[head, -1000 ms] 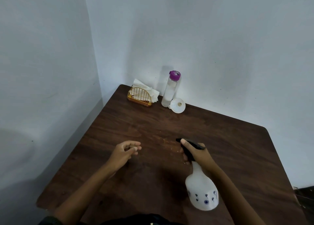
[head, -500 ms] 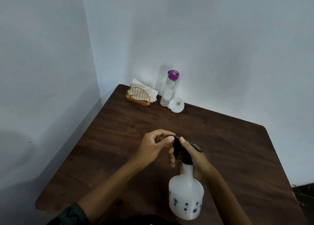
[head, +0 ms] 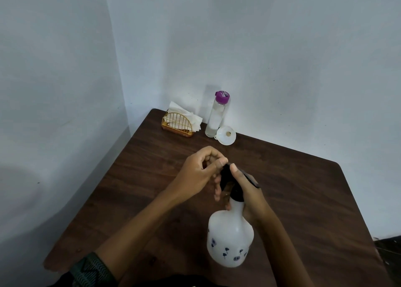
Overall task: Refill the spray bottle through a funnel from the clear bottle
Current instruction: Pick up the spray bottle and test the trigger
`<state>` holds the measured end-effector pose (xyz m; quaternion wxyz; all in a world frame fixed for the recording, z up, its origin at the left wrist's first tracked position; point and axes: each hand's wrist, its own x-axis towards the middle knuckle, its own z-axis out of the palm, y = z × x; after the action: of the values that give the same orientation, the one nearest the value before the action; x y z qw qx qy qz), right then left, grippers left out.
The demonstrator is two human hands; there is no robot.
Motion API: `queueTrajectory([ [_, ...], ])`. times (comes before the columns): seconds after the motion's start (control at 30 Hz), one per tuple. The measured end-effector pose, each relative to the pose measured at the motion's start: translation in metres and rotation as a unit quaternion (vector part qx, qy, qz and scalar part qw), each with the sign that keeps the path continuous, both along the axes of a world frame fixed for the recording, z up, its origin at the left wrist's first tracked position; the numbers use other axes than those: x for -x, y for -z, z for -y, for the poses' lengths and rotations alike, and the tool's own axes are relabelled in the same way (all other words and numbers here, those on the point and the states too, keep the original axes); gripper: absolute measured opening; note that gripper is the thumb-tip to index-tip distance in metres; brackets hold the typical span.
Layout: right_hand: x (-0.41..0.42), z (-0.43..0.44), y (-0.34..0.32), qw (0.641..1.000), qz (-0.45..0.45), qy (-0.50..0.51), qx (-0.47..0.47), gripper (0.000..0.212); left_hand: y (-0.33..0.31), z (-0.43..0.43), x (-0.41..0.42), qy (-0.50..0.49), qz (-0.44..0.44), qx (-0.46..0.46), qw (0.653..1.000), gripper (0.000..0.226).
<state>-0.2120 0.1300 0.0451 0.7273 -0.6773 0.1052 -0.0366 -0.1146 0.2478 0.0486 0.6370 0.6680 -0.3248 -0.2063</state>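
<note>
A white spray bottle [head: 230,241] with small blue flower prints and a black trigger head is held upright over the near part of the brown table [head: 314,200]. My right hand [head: 247,191] grips its neck and trigger head. My left hand [head: 199,174] pinches the front tip of the black head with thumb and fingers. A clear bottle [head: 217,115] with a purple cap stands at the far edge by the wall. A white funnel [head: 226,135] lies on its side right next to that bottle.
A gold wire napkin holder [head: 178,125] with white tissues sits in the table's far left corner. White walls close in the table at the left and back. The table's right edge drops off to a dark floor [head: 390,254].
My left hand has come from the table over to the sprayer's black head. The spray bottle has swung from tilted to upright and a little to the left.
</note>
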Motion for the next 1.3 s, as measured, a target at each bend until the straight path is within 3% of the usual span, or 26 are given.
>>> queueTrajectory([
  [0.03, 0.0, 0.001, 0.001, 1.0, -0.002, 0.003, -0.008, 0.052, 0.001, -0.002, -0.001, 0.011, 0.011, 0.004, 1.0, 0.002],
  [0.13, 0.001, 0.004, 0.002, 0.999, -0.001, -0.001, -0.041, 0.052, 0.002, -0.008, -0.002, 0.019, 0.073, 0.008, 0.997, 0.011],
  [0.3, 0.003, 0.006, 0.002, 0.999, -0.022, 0.005, -0.036, 0.052, 0.003, -0.009, 0.003, -0.027, -0.084, 0.089, 0.992, 0.013],
  [0.43, 0.003, 0.006, 0.002, 0.999, -0.031, 0.003, -0.033, 0.052, 0.001, -0.003, 0.003, -0.03, -0.111, 0.044, 0.992, 0.011],
  [0.63, 0.007, 0.007, 0.003, 0.999, -0.034, 0.006, -0.04, 0.051, 0.005, -0.005, 0.001, 0.037, -0.132, 0.076, 0.988, 0.022],
  [0.83, 0.008, 0.004, 0.004, 0.999, -0.029, 0.025, -0.028, 0.047, 0.018, 0.007, 0.014, 0.027, -0.245, 0.075, 0.966, 0.026],
  [0.97, 0.013, 0.006, 0.007, 0.997, -0.042, 0.046, -0.037, 0.05, 0.031, 0.011, 0.02, 0.062, -0.352, 0.103, 0.928, 0.028],
  [1.1, 0.02, 0.0, 0.012, 0.992, -0.094, 0.083, 0.017, 0.044, 0.052, 0.019, 0.039, 0.028, -0.496, 0.109, 0.861, 0.023],
  [1.2, 0.027, -0.009, 0.024, 0.983, -0.122, 0.129, 0.041, 0.035, 0.065, 0.021, 0.05, 0.02, -0.557, 0.112, 0.823, 0.023],
  [1.3, 0.034, -0.02, 0.038, 0.967, -0.15, 0.203, 0.043, 0.033, 0.075, 0.016, 0.062, 0.073, -0.608, 0.119, 0.782, 0.028],
])
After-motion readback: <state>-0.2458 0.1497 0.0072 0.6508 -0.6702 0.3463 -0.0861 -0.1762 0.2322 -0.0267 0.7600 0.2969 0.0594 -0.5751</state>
